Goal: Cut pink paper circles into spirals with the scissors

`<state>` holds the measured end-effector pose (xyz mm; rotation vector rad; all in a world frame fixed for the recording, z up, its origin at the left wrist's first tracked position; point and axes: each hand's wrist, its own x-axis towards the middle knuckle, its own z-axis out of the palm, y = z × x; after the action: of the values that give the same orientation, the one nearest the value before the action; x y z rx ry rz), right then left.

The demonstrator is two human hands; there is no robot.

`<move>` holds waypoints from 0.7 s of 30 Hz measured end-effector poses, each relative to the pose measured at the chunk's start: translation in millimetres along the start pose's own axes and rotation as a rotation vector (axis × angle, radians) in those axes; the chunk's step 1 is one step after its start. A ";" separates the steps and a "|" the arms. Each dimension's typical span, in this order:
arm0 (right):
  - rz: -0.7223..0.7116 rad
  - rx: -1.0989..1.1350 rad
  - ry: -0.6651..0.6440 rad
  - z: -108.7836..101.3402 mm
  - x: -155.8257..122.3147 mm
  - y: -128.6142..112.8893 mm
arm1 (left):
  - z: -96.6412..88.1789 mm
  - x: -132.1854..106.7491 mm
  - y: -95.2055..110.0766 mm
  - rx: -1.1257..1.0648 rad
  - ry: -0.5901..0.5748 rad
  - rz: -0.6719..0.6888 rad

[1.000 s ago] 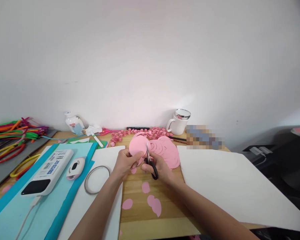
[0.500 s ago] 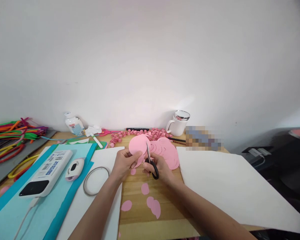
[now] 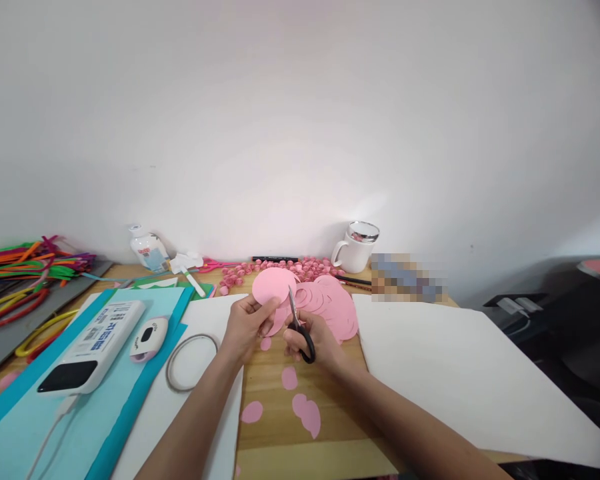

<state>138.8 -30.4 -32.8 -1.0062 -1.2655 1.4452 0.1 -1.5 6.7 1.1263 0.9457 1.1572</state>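
My left hand (image 3: 247,327) pinches a round pink paper disc (image 3: 271,285) between thumb and fingers, holding it above the table. Black-handled scissors (image 3: 306,341) are gripped in my right hand (image 3: 317,340), their blades pointing up and away at the disc's right edge. Whether the blades have paper between them I cannot make out. Just behind and right of the scissors lies an overlapping pile of pink paper circles (image 3: 343,313). Small pink paper pieces (image 3: 307,415) are scattered on the wood below my hands.
Small rolled pink paper pieces (image 3: 315,267) lie along the wall near a white mug (image 3: 356,250). White boards (image 3: 445,360) flank the work area. At left are a power bank (image 3: 95,347), a tape roll (image 3: 169,363), a bottle (image 3: 147,248) and colourful pipe cleaners (image 3: 35,267).
The disc and my left hand have shifted slightly left. The scissors have turned a little, their tips leaning further left. The things on the table look unchanged.
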 end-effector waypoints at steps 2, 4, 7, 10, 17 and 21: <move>-0.004 0.002 -0.018 -0.8 -0.8 -2.0 | 0.0 -0.7 -1.0 0.048 -0.002 -0.013; -0.034 0.005 -0.017 -2.3 -1.0 -5.3 | -0.5 -1.2 -2.0 0.094 -0.023 -0.029; -0.079 0.009 -0.006 -4.2 -0.4 -10.1 | -1.7 -1.1 -3.1 0.139 -0.061 -0.039; -0.084 0.029 0.001 -5.1 0.4 -11.4 | -2.4 -0.7 -3.3 0.153 -0.064 -0.029; -0.081 0.009 -0.007 -5.0 -0.1 -8.7 | 0.7 -2.0 0.5 0.136 -0.027 -0.001; -0.066 -0.002 0.006 -4.4 -0.3 -9.3 | 0.6 -1.8 1.8 0.113 -0.023 0.013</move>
<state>144.3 -29.4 -24.2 -0.9608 -1.2842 1.3897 -0.1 -3.3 8.6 1.2359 0.9974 1.1103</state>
